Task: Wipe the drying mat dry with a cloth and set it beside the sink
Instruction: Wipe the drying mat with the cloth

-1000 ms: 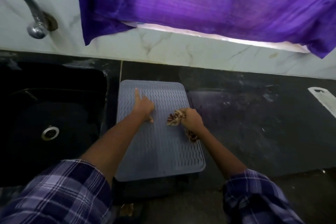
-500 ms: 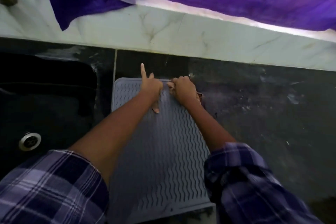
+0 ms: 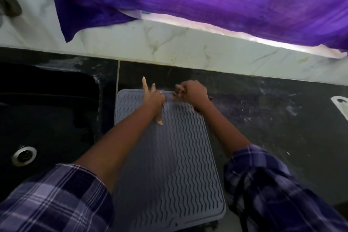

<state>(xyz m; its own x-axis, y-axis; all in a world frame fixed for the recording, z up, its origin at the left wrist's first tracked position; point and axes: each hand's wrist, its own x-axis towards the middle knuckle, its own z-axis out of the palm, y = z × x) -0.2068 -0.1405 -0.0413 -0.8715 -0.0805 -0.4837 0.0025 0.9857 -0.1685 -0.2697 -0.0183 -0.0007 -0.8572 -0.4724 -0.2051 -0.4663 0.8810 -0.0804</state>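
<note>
A grey ribbed drying mat [image 3: 178, 165] lies flat on the dark counter, just right of the black sink [image 3: 47, 118]. My left hand [image 3: 153, 100] rests on the mat's far edge, index finger stretched out, thumb pressed down on the ribs. My right hand [image 3: 194, 92] is fisted at the mat's far right corner, shut on a bunched patterned cloth [image 3: 177, 93] that shows only as a small blurred bit by the knuckles. Both forearms cross the mat.
A sink drain [image 3: 24, 155] sits at lower left. A purple curtain [image 3: 207, 2] hangs over the marble backsplash [image 3: 169, 43]. A white flat object [image 3: 340, 105] lies at the right edge of the dark counter [image 3: 273, 122].
Both hands moved from the mat's middle up to its far edge, the right carrying the cloth. Over the last half second they barely shifted; the view moved closer.
</note>
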